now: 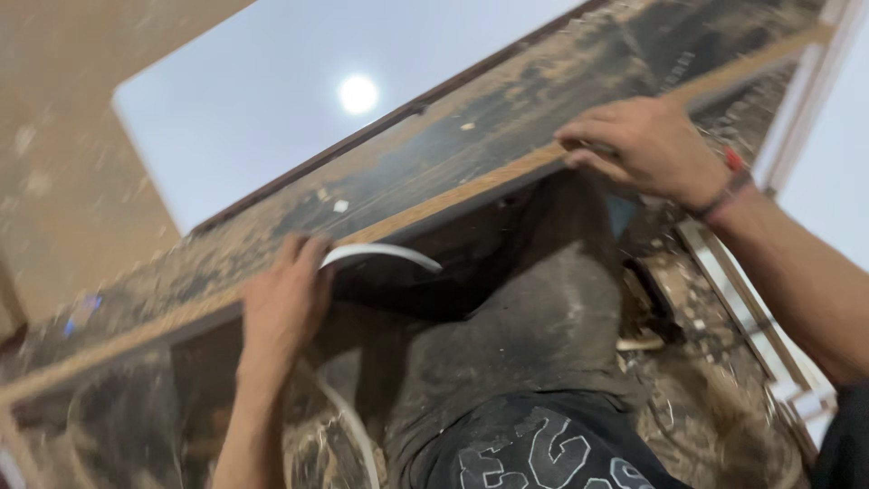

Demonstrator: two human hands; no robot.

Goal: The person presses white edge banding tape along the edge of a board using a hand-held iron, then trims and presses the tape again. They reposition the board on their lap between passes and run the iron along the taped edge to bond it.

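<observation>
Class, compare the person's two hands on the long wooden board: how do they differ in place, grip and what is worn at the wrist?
The left hand sits lower along the board, beside a white curved strip; the right hand sits higher up. The left hand lies fairly flat; the right hand's fingers curl over the edge. Only the right wrist wears a red band. Both rest on the same pale wooden edge.

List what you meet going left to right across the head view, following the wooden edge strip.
Tan wall → left hand on the wooden edge strip → thin white band curving out beside that hand → right hand gripping the strip → red wristband → white frame.
</observation>
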